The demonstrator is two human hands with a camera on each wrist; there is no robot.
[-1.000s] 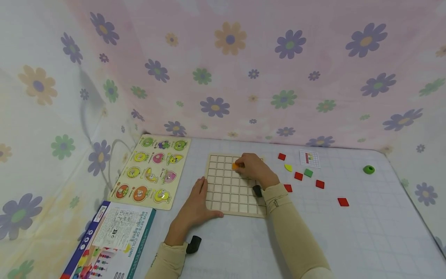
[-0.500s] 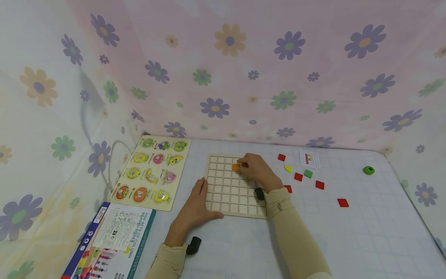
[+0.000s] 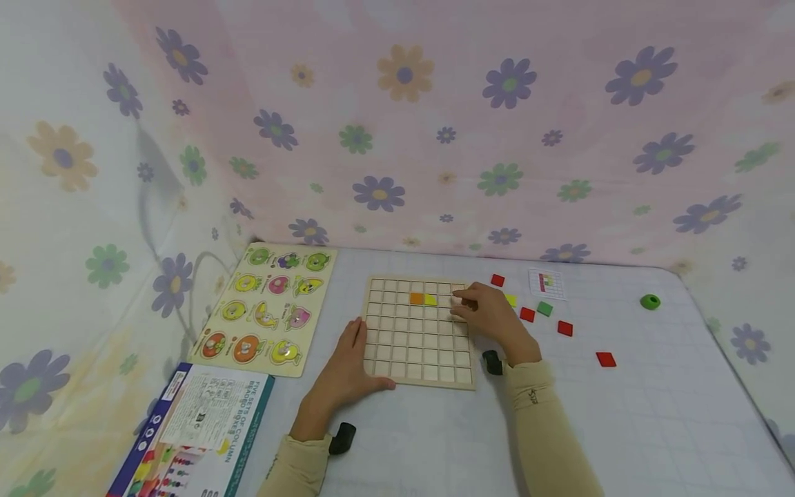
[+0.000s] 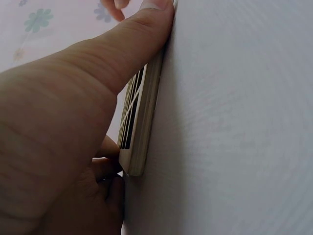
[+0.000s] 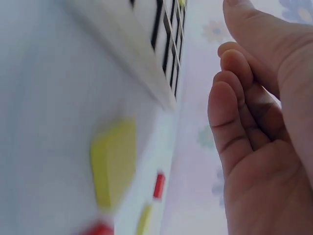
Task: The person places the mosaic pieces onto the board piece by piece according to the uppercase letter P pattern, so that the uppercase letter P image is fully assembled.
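Note:
A wooden grid board [image 3: 410, 355] lies on the table in the head view. In its upper rows an orange square tile [image 3: 417, 298] and a small yellow piece [image 3: 430, 299] sit side by side. My left hand [image 3: 348, 366] rests at the lower left corner, fingers along the left edge and thumb along the front edge; in the left wrist view the thumb lies against the board's side [image 4: 142, 122]. Over the board's right edge is my right hand [image 3: 493, 317], fingers loosely bent with nothing between them. Below it in the right wrist view lies a yellow piece [image 5: 113, 164].
Right of the board lie several red tiles [image 3: 565, 328], a green tile [image 3: 544, 308] and a small pattern card [image 3: 548, 284]. A green bead [image 3: 650, 301] is farther right. On the left are a fruit puzzle board [image 3: 261, 304] and a box [image 3: 205, 421].
My right hand has let go of the small yellow piece beside the orange tile and moved right, to the board's right edge. The left hand stays in place.

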